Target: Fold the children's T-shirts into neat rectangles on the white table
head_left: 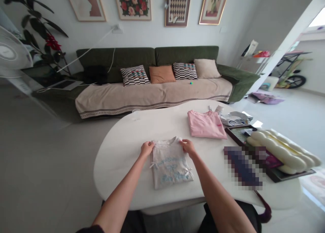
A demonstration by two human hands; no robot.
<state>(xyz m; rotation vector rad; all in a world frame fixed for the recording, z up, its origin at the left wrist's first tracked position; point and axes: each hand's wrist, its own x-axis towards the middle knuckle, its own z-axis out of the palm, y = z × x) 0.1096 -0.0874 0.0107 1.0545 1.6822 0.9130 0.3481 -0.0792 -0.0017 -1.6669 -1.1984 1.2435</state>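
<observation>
Between left hand (147,148) and right hand (188,147), both pinching its shoulders, a folded shirt (169,163) seems mid-straightening, next needing even release.

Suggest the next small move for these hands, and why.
Probably lift the folded pale-grey fabric shirt with blue lettering by its top corners: the left hand and right hand are at them, and it lies in a compact, near-rectangular shape.

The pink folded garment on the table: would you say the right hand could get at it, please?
Probably yes: the pink folded garment lies just beyond the right hand with nothing visible between, though that hand holds the pale shirt.
</observation>
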